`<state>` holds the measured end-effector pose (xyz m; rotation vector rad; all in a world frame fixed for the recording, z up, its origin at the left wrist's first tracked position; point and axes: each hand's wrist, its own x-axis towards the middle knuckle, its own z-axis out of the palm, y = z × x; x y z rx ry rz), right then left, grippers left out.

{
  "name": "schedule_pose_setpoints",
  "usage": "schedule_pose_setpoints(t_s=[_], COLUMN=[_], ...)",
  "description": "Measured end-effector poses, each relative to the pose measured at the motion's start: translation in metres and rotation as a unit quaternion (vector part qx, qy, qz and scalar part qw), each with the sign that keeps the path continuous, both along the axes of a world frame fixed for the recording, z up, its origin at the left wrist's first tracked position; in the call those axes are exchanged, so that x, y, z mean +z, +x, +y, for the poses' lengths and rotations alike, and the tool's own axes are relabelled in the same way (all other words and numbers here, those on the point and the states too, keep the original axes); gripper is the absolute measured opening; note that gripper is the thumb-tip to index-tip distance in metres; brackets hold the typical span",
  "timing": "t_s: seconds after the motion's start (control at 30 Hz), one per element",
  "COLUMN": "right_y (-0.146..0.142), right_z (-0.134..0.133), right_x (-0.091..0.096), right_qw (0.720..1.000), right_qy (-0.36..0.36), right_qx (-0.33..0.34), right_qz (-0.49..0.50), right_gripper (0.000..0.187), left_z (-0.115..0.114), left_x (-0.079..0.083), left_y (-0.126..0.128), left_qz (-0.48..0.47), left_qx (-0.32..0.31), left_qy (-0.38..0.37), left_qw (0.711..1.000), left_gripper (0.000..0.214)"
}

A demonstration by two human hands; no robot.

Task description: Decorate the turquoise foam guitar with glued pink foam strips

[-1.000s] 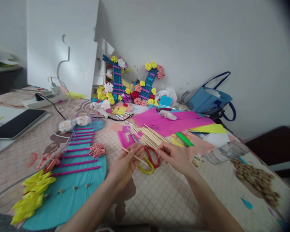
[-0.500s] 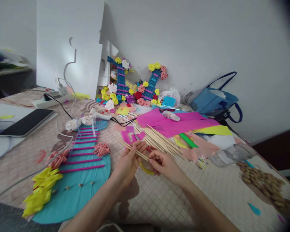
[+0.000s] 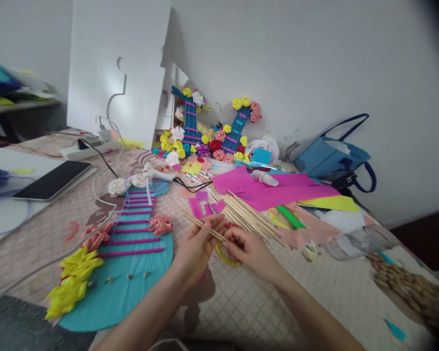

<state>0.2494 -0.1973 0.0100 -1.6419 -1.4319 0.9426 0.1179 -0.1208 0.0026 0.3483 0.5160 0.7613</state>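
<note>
Thin wooden sticks (image 3: 192, 218) lie across the fingers of my left hand (image 3: 194, 246), with the thumb pressed on top. My right hand (image 3: 249, 247) pinches their near right end between thumb and fingers. Below and between the hands, a yellow ring (image 3: 225, 257) is partly hidden. Just beyond them a loose bundle of similar sticks (image 3: 252, 214) rests on the table. To the left lies a turquoise guitar-shaped piece (image 3: 131, 302) with magenta bars, pink and yellow crepe-paper flowers and several small pegs.
A white glue gun (image 3: 159, 176) with a black cord lies beyond the turquoise piece. Magenta paper (image 3: 289, 190) spreads behind the sticks. Flower-covered guitar shapes (image 3: 234, 130) lean at the back. At right are a clear jar (image 3: 354, 243), nuts (image 3: 406, 282) and a blue bag (image 3: 329, 155).
The whole scene has shifted slightly right as the camera turned a little left. Both hands keep the same hold on the sticks.
</note>
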Motion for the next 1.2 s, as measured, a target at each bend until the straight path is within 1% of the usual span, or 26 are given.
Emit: schedule_pose_setpoints(t_s=[0.07,0.17,0.23,0.27,0.3,0.33,0.4,0.43,0.47,0.5,0.57,0.63,0.7,0.77,0.87,0.97,1.03,1.13,1.2], right_y=[0.001,0.009,0.017,0.021,0.023,0.025,0.022,0.017,0.011,0.003,-0.015,-0.031,-0.041,-0.045,-0.043,-0.037,-0.032,-0.028,-0.028], right_z=[0.003,0.006,0.010,0.016,0.023,0.034,0.066,0.086,0.108,0.132,0.178,0.220,0.253,0.277,0.299,0.310,0.311,0.313,0.316], right_x=[0.004,0.012,0.021,0.027,0.033,0.040,0.050,0.053,0.053,0.052,0.043,0.030,0.016,0.004,-0.006,-0.011,-0.012,-0.014,-0.015], right_qw=[1.000,0.999,0.994,0.990,0.985,0.981,0.972,0.960,0.943,0.920,0.907,0.898,0.892,0.887,0.880,0.876,0.877,0.882,0.886], right_qy=[-0.007,-0.038,-0.068,-0.069,-0.058,-0.025,0.066,0.095,0.115,0.130,0.135,0.133,0.122,0.105,0.083,0.080,0.082,0.080,0.082], right_qx=[0.008,0.025,0.083,0.116,0.143,0.152,0.088,0.074,0.081,0.097,0.116,0.115,0.111,0.119,0.143,0.159,0.148,0.110,0.090], right_qz=[-0.006,-0.001,-0.022,-0.046,-0.078,-0.123,-0.206,-0.251,-0.302,-0.357,-0.381,-0.403,-0.421,-0.435,-0.445,-0.449,-0.450,-0.451,-0.448], right_gripper=[0.016,0.018,0.019,0.019,0.020,0.021,0.026,0.026,0.025,0.024,0.014,0.012,0.017,0.020,0.022,0.022,0.025,0.032,0.033], left_z=[0.002,0.007,0.009,0.009,0.009,0.009,0.008,0.007,0.007,0.006,0.006,0.006,0.006,0.007,0.008,0.007,0.006,0.005,0.004], left_x=[0.002,0.003,0.002,0.001,0.000,-0.001,-0.004,-0.006,-0.007,-0.009,-0.012,-0.015,-0.018,-0.020,-0.020,-0.021,-0.022,-0.024,-0.025], left_y=[-0.006,-0.017,-0.024,-0.027,-0.029,-0.031,-0.035,-0.036,-0.038,-0.039,-0.042,-0.046,-0.050,-0.054,-0.057,-0.057,-0.057,-0.056,-0.055], left_qz=[0.002,0.008,0.014,0.018,0.019,0.020,0.020,0.021,0.022,0.023,0.025,0.024,0.025,0.030,0.036,0.029,0.021,0.014,0.013], left_qx=[0.008,0.027,0.033,0.035,0.037,0.041,0.047,0.049,0.049,0.049,0.048,0.052,0.058,0.062,0.061,0.055,0.052,0.045,0.043], left_qy=[0.006,0.016,0.020,0.022,0.024,0.027,0.029,0.027,0.024,0.018,0.006,-0.004,-0.012,-0.020,-0.033,-0.040,-0.040,-0.039,-0.041], left_qw=[1.000,0.999,0.999,0.999,0.999,0.999,0.998,0.998,0.998,0.998,0.999,0.998,0.998,0.997,0.997,0.997,0.998,0.998,0.998], left_gripper=[0.020,0.019,0.016,0.014,0.012,0.010,0.007,0.008,0.010,0.011,0.012,0.014,0.018,0.023,0.029,0.032,0.032,0.031,0.031])
